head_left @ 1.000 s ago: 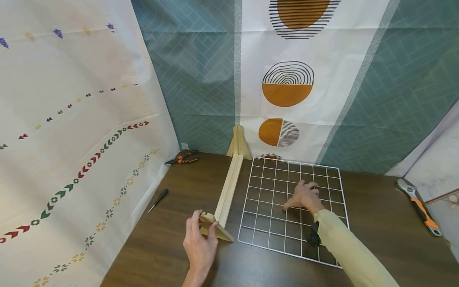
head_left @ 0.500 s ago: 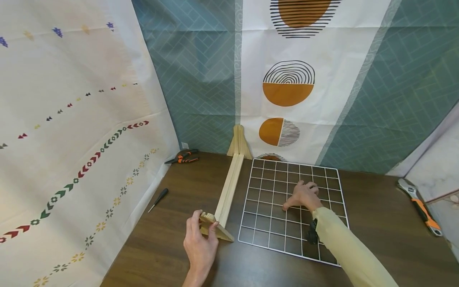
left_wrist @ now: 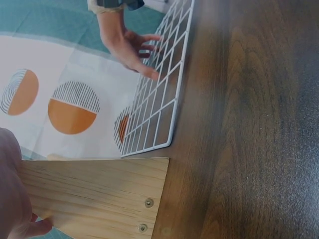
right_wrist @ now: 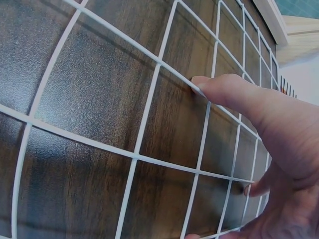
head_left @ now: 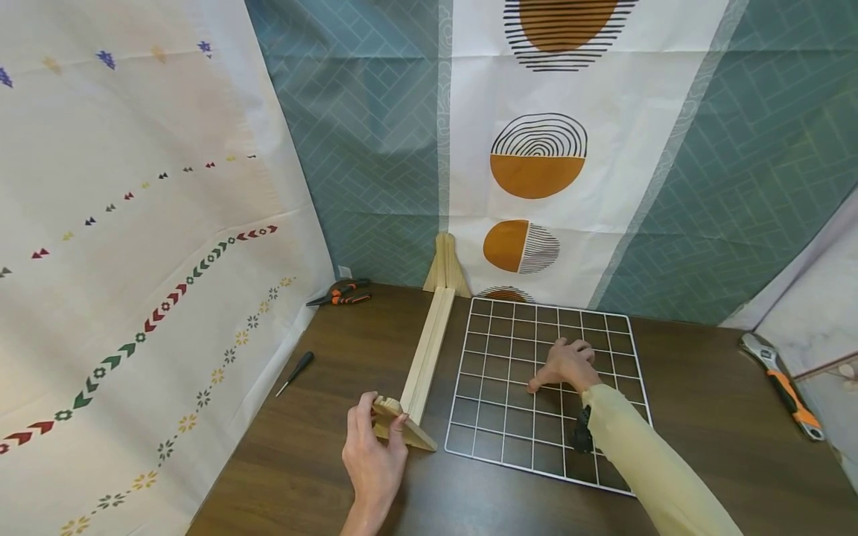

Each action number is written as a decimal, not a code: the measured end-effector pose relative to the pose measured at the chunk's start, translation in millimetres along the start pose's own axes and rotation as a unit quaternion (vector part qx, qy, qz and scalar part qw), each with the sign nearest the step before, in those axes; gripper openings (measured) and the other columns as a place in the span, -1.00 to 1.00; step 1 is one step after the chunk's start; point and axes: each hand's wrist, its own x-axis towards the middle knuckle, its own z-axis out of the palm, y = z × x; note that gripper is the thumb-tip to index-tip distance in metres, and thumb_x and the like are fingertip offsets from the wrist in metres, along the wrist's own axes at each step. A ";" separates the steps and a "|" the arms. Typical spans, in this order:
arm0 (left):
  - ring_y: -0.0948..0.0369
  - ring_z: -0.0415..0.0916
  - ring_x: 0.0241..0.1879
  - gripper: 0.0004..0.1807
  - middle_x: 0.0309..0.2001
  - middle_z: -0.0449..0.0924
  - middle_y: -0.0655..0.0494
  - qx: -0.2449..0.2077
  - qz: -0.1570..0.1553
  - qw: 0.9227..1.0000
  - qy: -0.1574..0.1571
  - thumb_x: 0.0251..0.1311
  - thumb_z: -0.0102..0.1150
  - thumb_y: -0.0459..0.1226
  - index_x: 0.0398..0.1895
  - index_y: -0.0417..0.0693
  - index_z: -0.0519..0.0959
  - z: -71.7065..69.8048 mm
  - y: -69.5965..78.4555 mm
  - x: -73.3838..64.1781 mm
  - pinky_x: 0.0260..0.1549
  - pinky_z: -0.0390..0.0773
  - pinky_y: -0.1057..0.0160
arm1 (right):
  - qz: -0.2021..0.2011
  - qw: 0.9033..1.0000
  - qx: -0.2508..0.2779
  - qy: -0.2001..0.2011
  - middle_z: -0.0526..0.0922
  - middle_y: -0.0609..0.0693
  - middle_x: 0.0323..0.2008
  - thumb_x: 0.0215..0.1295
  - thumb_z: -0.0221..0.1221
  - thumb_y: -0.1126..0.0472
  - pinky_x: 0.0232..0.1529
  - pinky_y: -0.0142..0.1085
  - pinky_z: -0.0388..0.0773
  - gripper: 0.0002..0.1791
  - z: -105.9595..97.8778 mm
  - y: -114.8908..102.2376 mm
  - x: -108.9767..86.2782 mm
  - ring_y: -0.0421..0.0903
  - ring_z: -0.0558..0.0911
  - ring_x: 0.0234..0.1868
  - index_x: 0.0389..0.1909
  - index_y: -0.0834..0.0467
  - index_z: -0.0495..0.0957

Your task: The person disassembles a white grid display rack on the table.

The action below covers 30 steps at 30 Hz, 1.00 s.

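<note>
In the head view my left hand [head_left: 375,458] grips the near wooden end panel [head_left: 417,435] of a pale wooden frame, thumb on one face and fingers on the other. The left wrist view shows this panel's flat face with two screw heads [left_wrist: 149,202]. A long wooden bar [head_left: 427,350] runs back to a matching far end panel [head_left: 445,264]. To its right lies a white wire grid [head_left: 489,402], apart from the bar. My right hand [head_left: 568,366] rests on the grid with spread, bent fingers; its thumb [right_wrist: 224,89] touches a wire in the right wrist view.
Orange-and-black pliers [head_left: 340,295] and a small dark screwdriver [head_left: 296,372] lie on the brown table [head_left: 295,461] at the left. An adjustable wrench [head_left: 783,387] lies near the right edge. Patterned cloths [head_left: 375,149] hang behind and at the left.
The wire grid has shifted slightly left, its far edge a little nearer to me, with my right hand on it. My left hand and the wooden frame have stayed still.
</note>
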 end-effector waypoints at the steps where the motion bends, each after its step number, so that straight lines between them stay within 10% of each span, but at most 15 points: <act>1: -0.02 0.55 -0.45 -0.35 -0.27 0.50 -0.09 -0.001 -0.001 1.000 0.000 0.30 0.13 0.16 0.09 -0.24 0.47 0.0 -0.1 -0.1 -0.68 0.54 0.02 | 0.001 1.000 -0.002 0.000 -0.10 0.82 0.21 -0.27 0.56 -0.28 0.06 0.35 0.39 0.55 0.3 0.0 0.3 0.69 0.06 0.22 0.40 0.64 -0.16; 30: -0.01 0.52 -0.46 -0.38 -0.26 0.50 -0.10 -0.011 0.002 1.000 -0.010 0.31 0.17 0.12 0.12 -0.24 0.48 -0.6 -5.3 0.5 -0.71 0.49 0.04 | -0.011 0.999 0.045 0.021 -0.09 0.73 0.30 -0.20 0.46 -0.42 0.06 0.48 0.29 0.52 9.0 16.4 -4.7 0.64 -0.01 0.30 0.46 0.52 -0.12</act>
